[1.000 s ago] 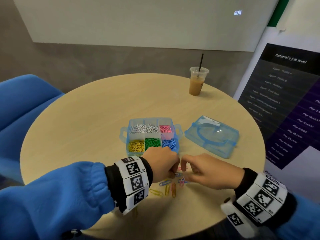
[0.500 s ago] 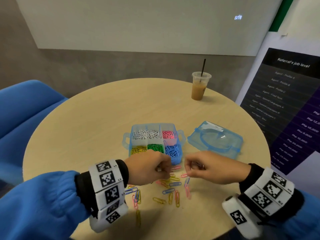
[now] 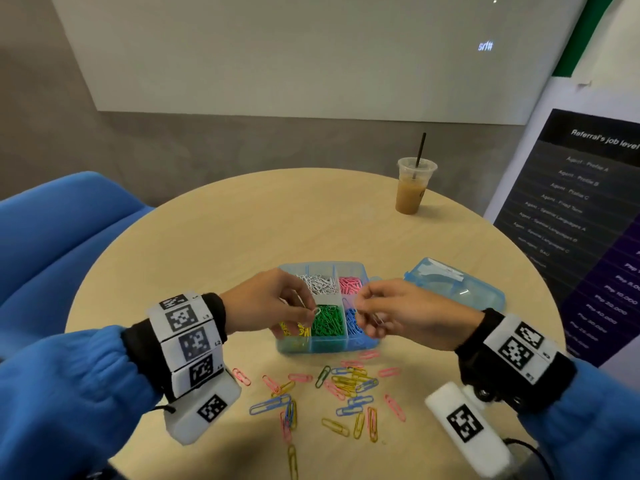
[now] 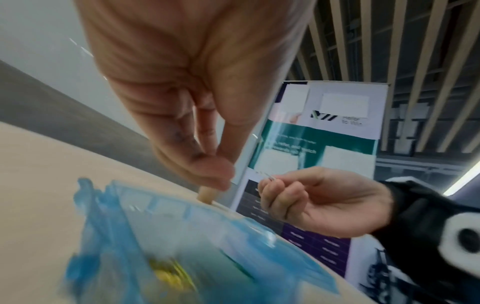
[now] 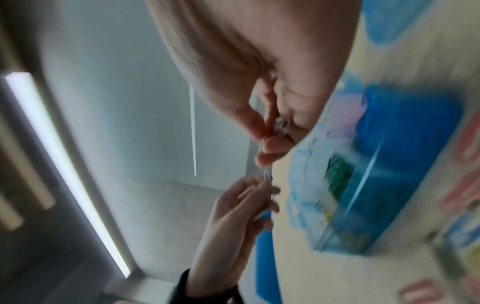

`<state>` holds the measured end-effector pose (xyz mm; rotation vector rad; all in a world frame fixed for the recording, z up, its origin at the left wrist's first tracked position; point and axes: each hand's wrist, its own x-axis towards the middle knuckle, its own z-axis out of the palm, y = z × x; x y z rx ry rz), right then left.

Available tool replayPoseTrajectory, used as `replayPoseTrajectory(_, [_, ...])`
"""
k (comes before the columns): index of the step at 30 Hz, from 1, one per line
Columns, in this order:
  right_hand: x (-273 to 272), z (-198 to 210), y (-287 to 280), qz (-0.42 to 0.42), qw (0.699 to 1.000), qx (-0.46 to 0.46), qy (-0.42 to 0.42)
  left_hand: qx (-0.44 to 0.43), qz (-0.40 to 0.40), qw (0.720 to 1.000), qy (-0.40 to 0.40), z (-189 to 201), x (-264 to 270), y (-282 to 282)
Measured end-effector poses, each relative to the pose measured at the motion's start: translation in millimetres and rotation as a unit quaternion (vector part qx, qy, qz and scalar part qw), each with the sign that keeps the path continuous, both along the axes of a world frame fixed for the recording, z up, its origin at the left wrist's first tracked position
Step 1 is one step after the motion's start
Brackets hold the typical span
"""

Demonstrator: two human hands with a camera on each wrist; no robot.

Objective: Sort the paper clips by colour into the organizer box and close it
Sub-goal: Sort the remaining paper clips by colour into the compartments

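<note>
The open blue organizer box (image 3: pixel 325 344) holds white (image 3: pixel 318 284), pink (image 3: pixel 349 285), yellow (image 3: pixel 294 330), green (image 3: pixel 327 320) and blue (image 3: pixel 352 325) paper clips in separate compartments. My left hand (image 3: pixel 310 311) hovers over the box's left half and pinches a white clip (image 3: pixel 316 311). My right hand (image 3: pixel 362 308) hovers over the right half and pinches a thin pale clip (image 3: pixel 378 319), which also shows in the left wrist view as a clip (image 4: pixel 267 175). Loose mixed clips (image 3: pixel 346 386) lie in front of the box. Both wrist views are blurred.
The box's blue lid (image 3: pixel 453 282) lies to the right of the box. An iced coffee cup with a straw (image 3: pixel 414 188) stands at the far right of the round wooden table (image 3: pixel 242 237). A blue chair (image 3: pixel 52 237) is at the left, a banner (image 3: pixel 588 220) at the right.
Both hands have lifted from the pile of loose clips and moved forward over the box, each carrying a pale clip. The pile is now uncovered.
</note>
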<state>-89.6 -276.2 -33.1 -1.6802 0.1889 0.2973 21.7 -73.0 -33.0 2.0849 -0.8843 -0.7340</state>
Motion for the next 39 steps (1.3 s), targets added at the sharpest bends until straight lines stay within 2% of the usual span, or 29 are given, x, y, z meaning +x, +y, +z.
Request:
replayPoseTrajectory(3, [22, 2, 7, -0.118, 0.984, 0.137, 0.009, -0.030, 0.074, 0.996, -0.030, 9, 19, -7])
replayPoseTrajectory(5, [39, 2, 13, -0.159, 0.967, 0.198, 0.030, -0.031, 0.108, 0.993, -0.041, 11, 32, -13])
replayPoseTrajectory(9, [66, 1, 26, -0.150, 0.963, 0.212, 0.068, 0.030, 0.111, 0.993, 0.009, 7, 46, -22])
replayPoseTrajectory(13, [69, 9, 27, -0.136, 0.957, 0.249, 0.060, 0.016, 0.100, 0.994, -0.032, 12, 43, -19])
replayPoseTrajectory(16, [53, 18, 23, -0.137, 0.965, 0.225, 0.003, 0.035, 0.067, 0.992, -0.099, 17, 36, 0])
replayPoseTrajectory(18, [34, 23, 16, -0.121, 0.981, 0.149, -0.043, 0.058, 0.056, 0.986, -0.148, 16, 30, 21])
replayPoseTrajectory(20, [6, 26, 9, -0.071, 0.994, -0.003, -0.081, 0.104, 0.058, 0.974, -0.192, 12, 24, 47])
replayPoseTrajectory(21, [-8, 24, 4, -0.036, 0.989, -0.106, -0.093, 0.145, 0.054, 0.966, -0.208, 10, 21, 61])
replayPoseTrajectory(22, [-22, 20, -2, -0.001, 0.971, -0.221, -0.096, 0.200, 0.044, 0.955, -0.213, 6, 17, 75])
replayPoseTrajectory(23, [-34, 14, -7, 0.028, 0.939, -0.330, -0.090, 0.264, 0.028, 0.942, -0.206, 1, 12, 87])
replayPoseTrajectory(24, [-44, 7, -11, 0.048, 0.905, -0.415, -0.078, 0.323, 0.009, 0.926, -0.195, -5, 6, 98])
replayPoseTrajectory(25, [-52, -2, -13, 0.058, 0.883, -0.463, -0.060, 0.365, -0.004, 0.913, -0.185, -13, 0, 106])
replayPoseTrajectory(27, [-64, -17, -10, 0.071, 0.878, -0.472, -0.026, 0.383, -0.001, 0.907, -0.176, -26, -13, 115])
replayPoseTrajectory(29, [-69, -31, -3, 0.089, 0.883, -0.461, -0.014, 0.357, 0.020, 0.918, -0.173, -32, -24, 116])
replayPoseTrajectory(36, [-68, -46, 2, 0.131, 0.863, -0.485, -0.051, 0.273, 0.013, 0.953, -0.134, -39, -35, 111])
replayPoseTrajectory(39, [-71, -47, 0, 0.159, 0.851, -0.498, -0.061, 0.247, -0.033, 0.957, -0.147, -41, -33, 114])
